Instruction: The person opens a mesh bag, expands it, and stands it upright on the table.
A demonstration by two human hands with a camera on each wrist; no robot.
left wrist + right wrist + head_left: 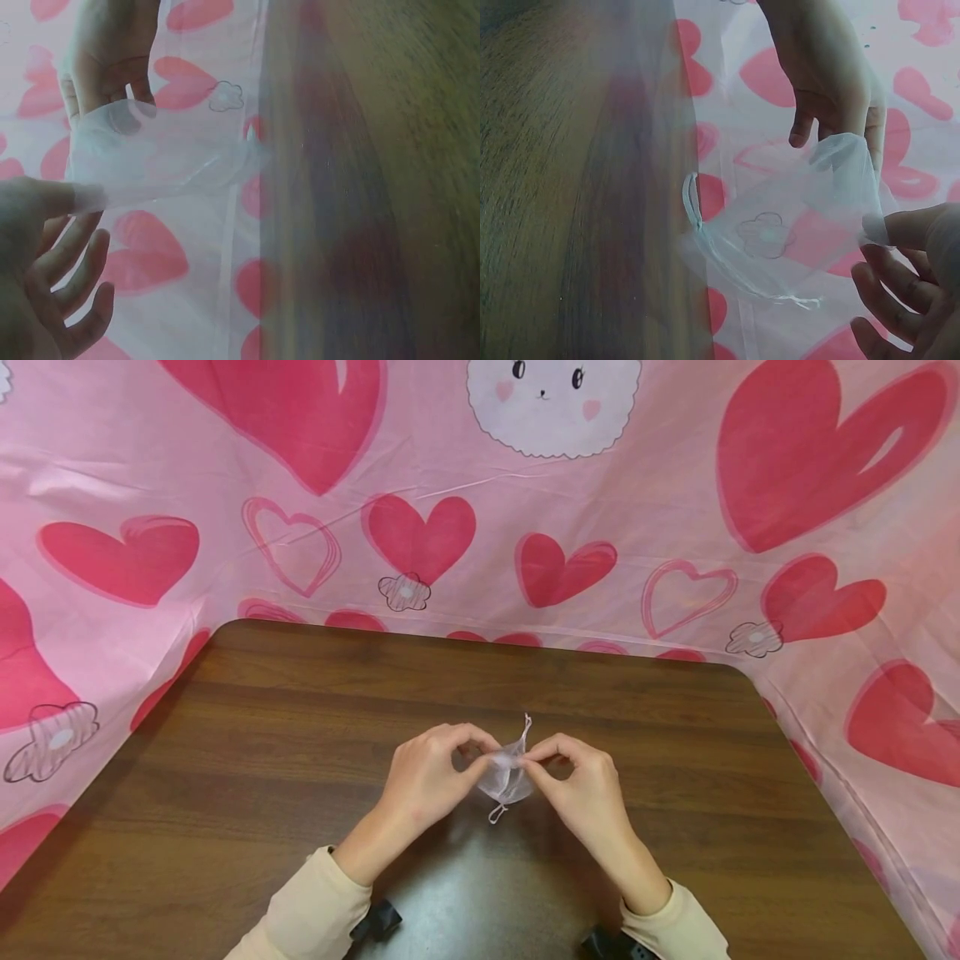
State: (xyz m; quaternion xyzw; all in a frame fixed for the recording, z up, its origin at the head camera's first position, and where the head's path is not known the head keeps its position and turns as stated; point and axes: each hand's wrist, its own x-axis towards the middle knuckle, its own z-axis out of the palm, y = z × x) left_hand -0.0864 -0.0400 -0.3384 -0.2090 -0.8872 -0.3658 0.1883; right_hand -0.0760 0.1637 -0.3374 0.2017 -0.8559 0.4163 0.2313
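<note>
With our left hand (427, 772) and right hand (588, 785) we pinched 1 sheer bag (508, 788), its white cords (496, 815) sticking out at 2 ends. We held it above the table (300, 702), in from the far edge; beyond that hung a heart-patterned sheet (450, 460).

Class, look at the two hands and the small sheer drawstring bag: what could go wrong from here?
1. The bag looks thin, so it might tear if the left hand and right hand pull hard apart.
2. Each hand has only a pinch of it, so it could slip onto the table.
3. The cords stick out loosely and might snag.
</note>
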